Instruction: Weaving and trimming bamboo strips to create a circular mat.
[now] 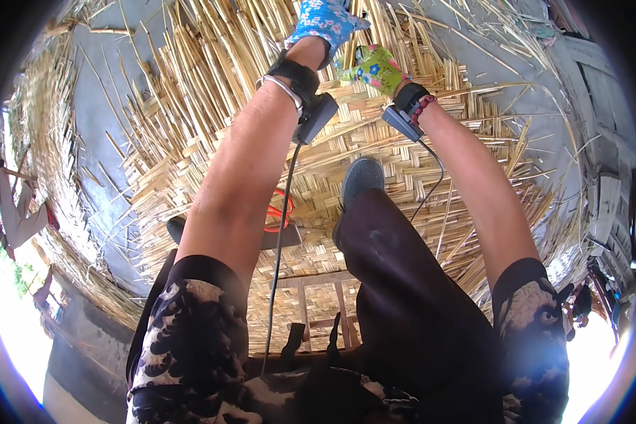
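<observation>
A large woven mat of split reed [311,191] lies beneath me, its loose straw-coloured reeds [205,78] fanning out at the far side. My left hand [324,22], in a blue flowered glove, rests over the reeds at the far edge of the view. Its thumb side points right; the other fingers are partly cut off. Just right of it and nearer, my right hand [380,71] wears a green flowered glove. Its fingers curl down among the reed strips, and what they grip is hidden. Both wrists carry black straps with cabled dark boxes.
A grey shoe [362,180] stands on the mat. Left of it lie an orange-handled tool [288,210], partly behind my left arm, and a dark flat piece [283,237]. Loose straw [56,141] is heaped along the left; wooden boards [604,212] stand at right.
</observation>
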{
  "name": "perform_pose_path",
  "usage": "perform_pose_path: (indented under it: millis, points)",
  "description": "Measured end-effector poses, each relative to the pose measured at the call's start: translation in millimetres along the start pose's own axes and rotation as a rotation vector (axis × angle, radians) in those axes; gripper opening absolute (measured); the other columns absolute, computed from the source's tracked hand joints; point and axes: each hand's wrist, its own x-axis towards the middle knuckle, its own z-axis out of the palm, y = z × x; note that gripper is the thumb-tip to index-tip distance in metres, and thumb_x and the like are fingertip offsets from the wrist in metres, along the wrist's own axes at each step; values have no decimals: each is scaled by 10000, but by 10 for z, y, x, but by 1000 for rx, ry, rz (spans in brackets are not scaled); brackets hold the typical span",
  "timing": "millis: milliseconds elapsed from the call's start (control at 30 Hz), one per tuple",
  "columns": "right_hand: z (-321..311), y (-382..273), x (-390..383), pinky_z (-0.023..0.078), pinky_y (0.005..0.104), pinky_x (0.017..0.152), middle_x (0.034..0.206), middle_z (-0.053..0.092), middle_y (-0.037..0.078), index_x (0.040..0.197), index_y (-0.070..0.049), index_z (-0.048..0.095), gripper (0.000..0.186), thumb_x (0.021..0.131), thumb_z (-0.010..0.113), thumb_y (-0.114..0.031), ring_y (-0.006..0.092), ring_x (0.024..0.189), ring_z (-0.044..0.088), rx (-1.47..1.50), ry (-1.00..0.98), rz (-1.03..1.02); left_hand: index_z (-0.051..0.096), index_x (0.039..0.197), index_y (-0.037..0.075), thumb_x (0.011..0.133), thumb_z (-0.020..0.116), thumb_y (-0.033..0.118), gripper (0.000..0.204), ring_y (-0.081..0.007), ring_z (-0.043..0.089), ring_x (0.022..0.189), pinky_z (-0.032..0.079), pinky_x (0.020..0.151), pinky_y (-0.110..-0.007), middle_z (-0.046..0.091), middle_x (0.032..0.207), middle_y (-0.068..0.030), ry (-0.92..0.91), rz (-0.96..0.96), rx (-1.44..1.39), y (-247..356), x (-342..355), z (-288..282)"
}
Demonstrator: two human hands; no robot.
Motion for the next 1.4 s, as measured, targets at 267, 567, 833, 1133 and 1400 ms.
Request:
perform_pose_path:
  millis: [267, 567, 833, 1133, 1400]
  points:
    - [-60, -153, -112, 347, 301, 886, 1013, 501, 70, 1127, -86, 418, 435, 709, 540, -96, 185, 962, 467, 188, 226, 234, 568, 841, 1, 658, 615, 221, 289, -327, 516, 867, 417, 755, -371, 556, 851, -199, 328, -331, -897, 381, -80, -274]
    - [380, -709, 280, 299, 317, 935, 1138, 466, 96, 1120, -96, 451, 448, 724, 520, -294, 238, 1100, 383, -1456, -209, 419, 555, 862, -57, 644, 712, 222, 387, -98, 555, 660, 453, 615, -224, 585, 751, -59, 228, -559, -1392, -144, -60, 526]
    - [344, -614, -321, 446, 239, 717, 963, 572, 24, 1077, -44, 504, 320, 766, 536, -114, 116, 847, 539, 455, 387, 36, 450, 1128, 300, 835, 426, 223, 304, -172, 557, 774, 469, 673, -255, 538, 808, -10, -56, -5, 89, -527, 94, 1119]
    - [459, -417, -949, 442, 241, 729, 939, 595, 18, 1012, -43, 555, 247, 774, 504, -6, 127, 899, 543, -569, 241, 45, 440, 1168, 277, 826, 445, 373, 355, -188, 562, 879, 454, 772, -300, 563, 986, -3, -230, -76, -163, -264, 80, 708]
    - [197, -169, -439, 446, 236, 721, 1010, 553, 78, 1113, -4, 466, 413, 717, 583, -4, 137, 847, 544, 404, 390, -5, 569, 683, 1, 657, 665, 354, 367, -127, 490, 542, 434, 523, -288, 538, 593, -51, 202, -464, -930, 24, -175, 366]
